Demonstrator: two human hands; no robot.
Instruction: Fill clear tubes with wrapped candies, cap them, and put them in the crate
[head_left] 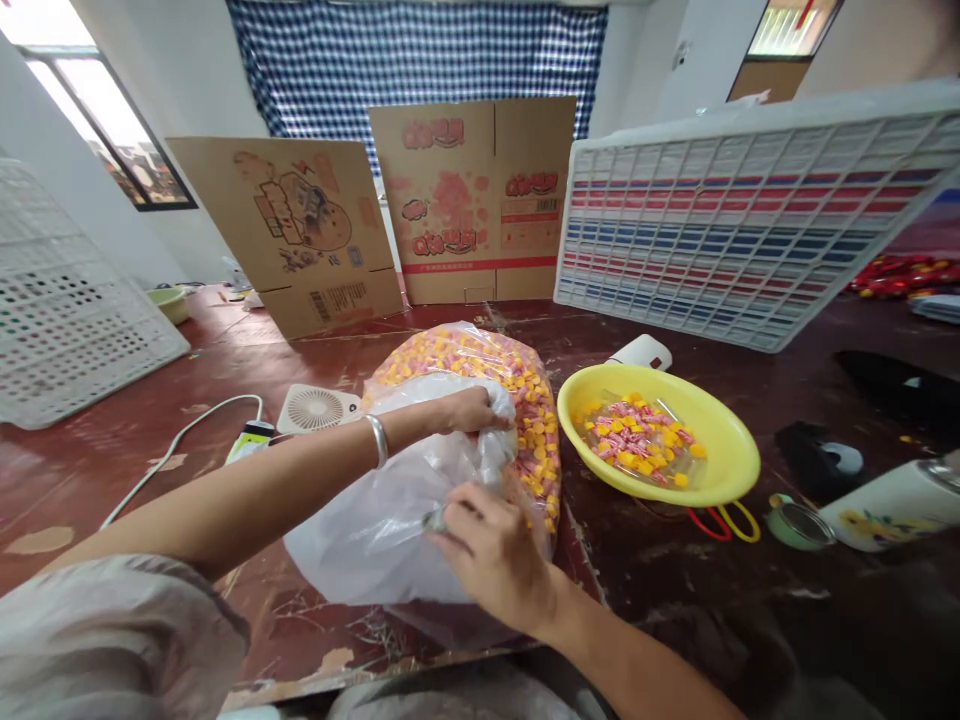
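- The left hand [472, 409] is clenching crinkled film of a milky plastic bag [349, 550].
- The right hand [499, 555] is pinching its gathered folds.
- The bag is lying on the worn table [296, 622], before a rounded clear sack [459, 337] bulging with pink-and-yellow pieces [535, 440].

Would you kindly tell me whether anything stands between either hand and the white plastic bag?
Nothing visible does: the left hand and the right hand both touch the white plastic bag. The yellow basin sits off to the right, out of their way.
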